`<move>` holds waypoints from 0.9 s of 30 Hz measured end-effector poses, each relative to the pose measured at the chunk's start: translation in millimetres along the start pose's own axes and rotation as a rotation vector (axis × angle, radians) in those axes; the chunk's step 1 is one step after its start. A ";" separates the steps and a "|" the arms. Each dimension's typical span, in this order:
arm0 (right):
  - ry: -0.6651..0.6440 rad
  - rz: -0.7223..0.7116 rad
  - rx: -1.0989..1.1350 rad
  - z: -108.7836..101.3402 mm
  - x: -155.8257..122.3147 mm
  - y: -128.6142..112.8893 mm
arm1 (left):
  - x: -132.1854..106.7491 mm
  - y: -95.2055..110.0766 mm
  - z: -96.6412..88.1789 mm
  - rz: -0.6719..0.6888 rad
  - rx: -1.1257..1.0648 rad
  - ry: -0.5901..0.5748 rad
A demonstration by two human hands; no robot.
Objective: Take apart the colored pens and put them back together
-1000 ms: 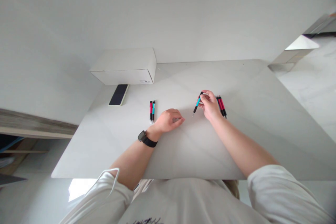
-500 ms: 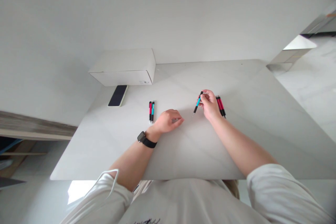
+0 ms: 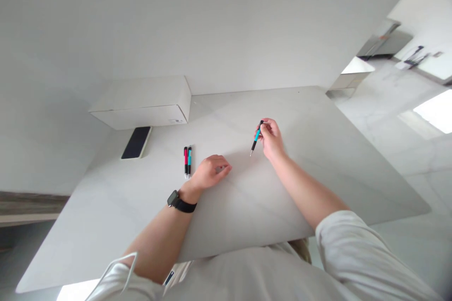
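Note:
My right hand (image 3: 271, 140) pinches a blue and black ballpoint pen (image 3: 257, 136) near its top, thumb and fingers closed on it. The pen slants with its tip down and to the left, apparently just above the tabletop. My left hand (image 3: 211, 171) rests on the table, loosely curled, a gap between thumb and fingers and no object seen in it. Just left of it, a pink and black pen (image 3: 186, 160) and a second blue and black pen (image 3: 189, 160) lie side by side, tips toward me. The pink pens seen earlier beside my right hand do not show now.
A long white box (image 3: 144, 114) stands against the wall at the back left of the white table (image 3: 282, 207). In front of the box lies a dark-screened phone (image 3: 136, 142). A black watch (image 3: 181, 201) is on my left wrist.
The view has turned right, so the table appears shifted left. Relative to the table, my right hand has moved slightly right with the blue pen, over where the pink pens lay.

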State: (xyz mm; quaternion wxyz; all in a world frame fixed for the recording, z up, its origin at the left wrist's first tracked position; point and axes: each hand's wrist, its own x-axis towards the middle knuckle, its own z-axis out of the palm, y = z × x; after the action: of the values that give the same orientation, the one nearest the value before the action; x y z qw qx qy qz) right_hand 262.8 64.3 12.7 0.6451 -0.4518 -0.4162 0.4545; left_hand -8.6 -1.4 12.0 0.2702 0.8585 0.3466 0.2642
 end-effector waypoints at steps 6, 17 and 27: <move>0.158 -0.117 -0.133 -39.3 37.2 -43.1 | -0.8 -3.0 0.9 -0.007 -0.006 -0.004; -0.036 0.165 -0.983 -132.5 72.3 -39.2 | -0.6 -5.9 2.5 0.010 -0.005 0.002; -0.177 0.220 -1.438 -127.6 72.3 -9.6 | -0.3 -3.5 1.5 0.005 0.005 0.001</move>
State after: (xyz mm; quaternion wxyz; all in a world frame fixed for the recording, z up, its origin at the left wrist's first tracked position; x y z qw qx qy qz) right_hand 403.2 106.1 -0.3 0.1037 -0.7645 -0.6142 0.1661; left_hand -9.4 0.1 8.5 0.2673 0.8599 0.3453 0.2643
